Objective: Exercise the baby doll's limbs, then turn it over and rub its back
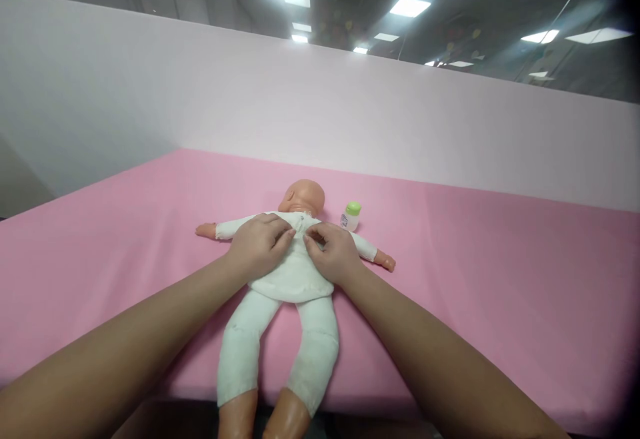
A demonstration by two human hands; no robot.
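A bald baby doll [290, 286] with a white cloth body lies stretched out, its arms spread and its head turned to one side. My left hand [261, 244] rests on the left of its upper torso, thumb and fingertips drawn together at the white cloth. Across from it, my right hand [333, 250] has curled fingers and a thumb meeting at the same cloth, near the middle below the neck. A narrow gap separates the two hands. Whatever cloth lies between the fingertips is mostly hidden.
A small clear bottle with a green cap [351, 216] stands beside the doll's right-hand arm. The pink padded surface [480, 279] is bordered by a pale raised wall [350, 112]. The doll's lower legs reach over the front edge. Glass above the wall reflects ceiling lights.
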